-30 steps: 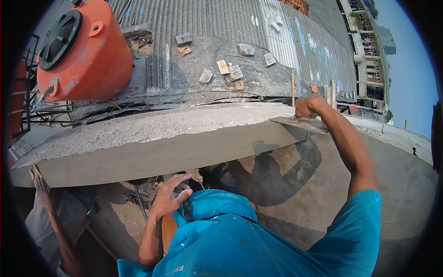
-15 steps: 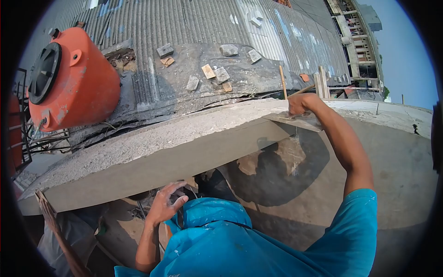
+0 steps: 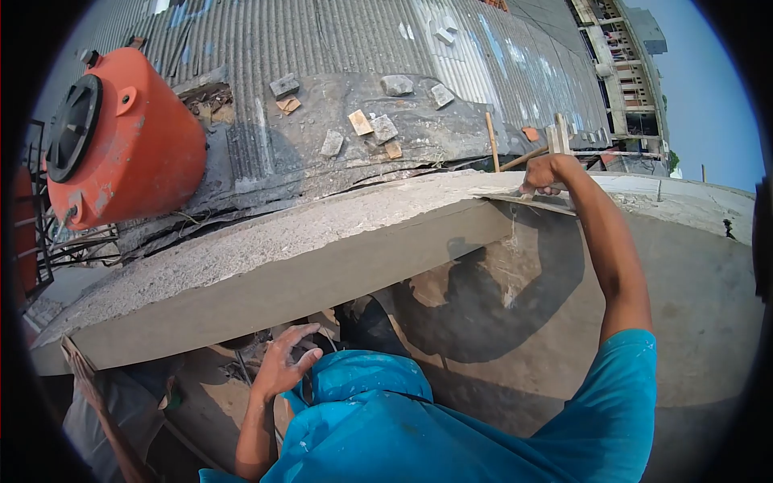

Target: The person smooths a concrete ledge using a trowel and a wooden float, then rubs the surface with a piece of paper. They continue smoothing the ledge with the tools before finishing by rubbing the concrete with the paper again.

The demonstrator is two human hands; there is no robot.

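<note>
My right hand [image 3: 544, 174] is stretched out to the top of a rough concrete wall [image 3: 266, 241] and grips a flat plastering trowel [image 3: 538, 199] pressed along the wall's upper edge. Wet mortar dribbles down the smooth grey face below it. My left hand [image 3: 282, 364] hangs low near my teal shirt [image 3: 386, 427], fingers spread, holding nothing. The trowel's blade is mostly hidden behind my wrist.
An orange water tank [image 3: 121, 137] sits on a metal frame at the left. Beyond the wall lies a corrugated roof [image 3: 338, 48] with loose bricks [image 3: 384, 129] on a dark sheet. Wooden stakes [image 3: 490, 141] stand behind the wall. A wooden plank [image 3: 97, 394] leans at lower left.
My right hand has slid the trowel rightward along the wall's top edge, leaving fresh drips on the face. My left hand has dropped slightly lower.
</note>
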